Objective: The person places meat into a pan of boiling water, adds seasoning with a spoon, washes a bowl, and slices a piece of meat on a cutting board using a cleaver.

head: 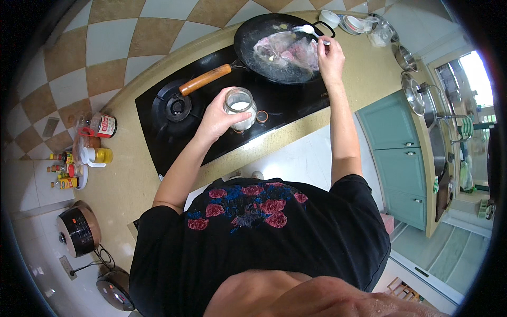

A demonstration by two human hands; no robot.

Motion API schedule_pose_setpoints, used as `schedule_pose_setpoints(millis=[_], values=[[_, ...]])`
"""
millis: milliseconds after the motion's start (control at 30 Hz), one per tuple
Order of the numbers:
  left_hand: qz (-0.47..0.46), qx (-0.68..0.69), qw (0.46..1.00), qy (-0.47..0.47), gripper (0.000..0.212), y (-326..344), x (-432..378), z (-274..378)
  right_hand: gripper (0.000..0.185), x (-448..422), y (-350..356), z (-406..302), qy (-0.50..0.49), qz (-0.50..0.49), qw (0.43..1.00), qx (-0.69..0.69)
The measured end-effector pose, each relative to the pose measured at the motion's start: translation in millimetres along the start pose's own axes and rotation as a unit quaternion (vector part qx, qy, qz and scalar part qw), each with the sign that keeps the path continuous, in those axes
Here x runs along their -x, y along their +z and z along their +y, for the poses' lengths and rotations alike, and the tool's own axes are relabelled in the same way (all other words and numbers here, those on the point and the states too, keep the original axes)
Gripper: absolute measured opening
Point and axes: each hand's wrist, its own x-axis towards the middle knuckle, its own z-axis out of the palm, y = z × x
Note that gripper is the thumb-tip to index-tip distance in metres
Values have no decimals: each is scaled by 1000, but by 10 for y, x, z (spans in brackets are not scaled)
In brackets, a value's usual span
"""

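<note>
My left hand (222, 115) grips an open glass jar (240, 107) with white granular contents, above the front of the black gas hob (206, 138). My right hand (331, 57) pinches the handle of a small white spoon (307, 29) over the right side of a black wok (247, 51). Whether the spoon's bowl carries anything is hard to tell. In the wok lie pale pinkish pieces of raw meat or fish (283, 49) in a little clear liquid, with a few small yellowish slices. The wok's wooden handle (206, 79) points left across the hob.
On the left counter stand a large jar with a label (105, 125), an oil jug (101, 156) and several sauce bottles (67, 183). A rice cooker (79, 232) sits nearer me. White bowls (352, 23) are behind the wok's right side; a metal lid (413, 93) lies by the sink.
</note>
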Motion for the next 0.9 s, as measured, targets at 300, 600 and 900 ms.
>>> schedule_pose_setpoints(millis=[300,600,900], values=[[-1,-91,994,54,59,94,-106,-36,24,188,-356,-80,-243,-121,960,72],[14,-134,987,84,63,150,-148,-85,17,359,-484,-191,-12,-58,997,57],[40,-242,963,115,63,228,-196,-75,11,886,-1124,-1166,156,-196,875,-415]])
